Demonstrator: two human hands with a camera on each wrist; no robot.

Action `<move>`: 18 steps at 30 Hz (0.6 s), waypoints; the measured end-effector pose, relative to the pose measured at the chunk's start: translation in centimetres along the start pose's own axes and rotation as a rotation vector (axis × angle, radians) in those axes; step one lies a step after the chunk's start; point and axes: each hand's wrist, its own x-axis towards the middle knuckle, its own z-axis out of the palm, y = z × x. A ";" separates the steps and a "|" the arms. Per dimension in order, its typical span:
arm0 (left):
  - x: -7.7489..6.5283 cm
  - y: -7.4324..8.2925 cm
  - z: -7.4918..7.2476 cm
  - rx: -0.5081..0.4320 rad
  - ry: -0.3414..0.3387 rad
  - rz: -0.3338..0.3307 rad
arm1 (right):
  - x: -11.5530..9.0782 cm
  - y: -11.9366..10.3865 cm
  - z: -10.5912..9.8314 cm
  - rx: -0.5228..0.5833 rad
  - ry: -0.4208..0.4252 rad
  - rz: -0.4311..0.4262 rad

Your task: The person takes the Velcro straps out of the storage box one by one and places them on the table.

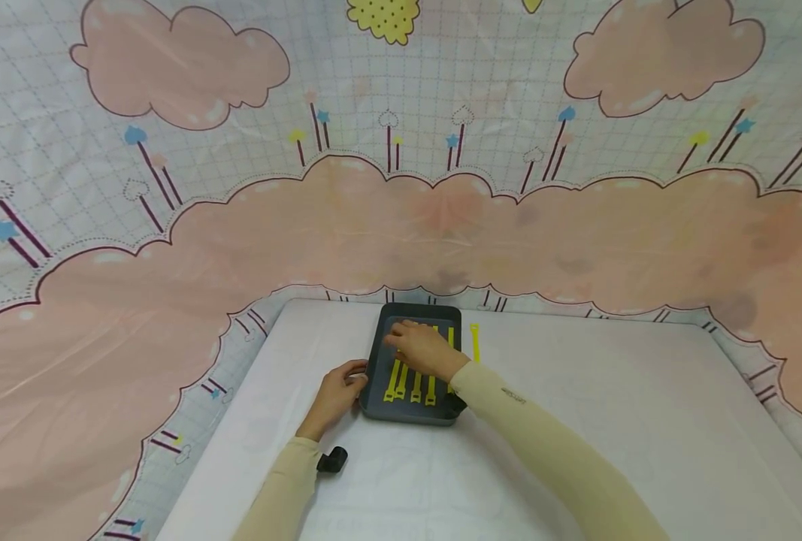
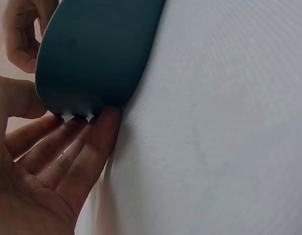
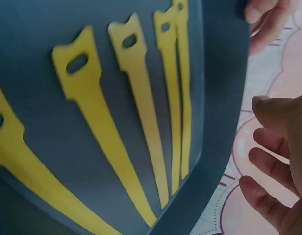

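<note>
A dark grey-blue tray [image 1: 407, 419] lies on the table with several yellow strap-like cable ties [image 1: 416, 387] in it. In the right wrist view, the ties [image 3: 141, 88] have slotted heads and lie side by side, fanned out. My left hand [image 1: 336, 391] is at the tray's left side; in the left wrist view its extended fingers [image 2: 67, 156] touch the outer wall, thumb near the rim. Over the far half of the tray hovers my right hand [image 1: 424, 347], hiding part of the ties. Its fingers [image 3: 268, 164] are spread and loosely bent, with nothing between them.
Another yellow cable tie [image 1: 476, 343] lies on the white table [image 1: 610, 406], just right of the tray. A patterned cloth backdrop [image 1: 482, 233] rises behind the table. A small black camera [image 1: 333, 460] sits at the left wrist.
</note>
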 end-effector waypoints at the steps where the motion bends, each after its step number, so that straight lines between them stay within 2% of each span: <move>1: 0.0 0.0 0.0 -0.003 -0.001 -0.001 | 0.1 0.1 0.1 -0.018 -0.006 -0.009; 8: -0.2 0.3 -0.1 0.002 0.001 0.006 | 0.8 0.0 0.6 -0.135 -0.085 -0.012; 14: -0.3 0.6 -0.1 -0.003 -0.001 -0.006 | 1.2 -0.1 1.0 -0.177 -0.160 0.008; 18: -0.4 0.6 -0.1 -0.002 0.003 -0.013 | 1.4 -0.1 1.5 -0.204 -0.188 -0.008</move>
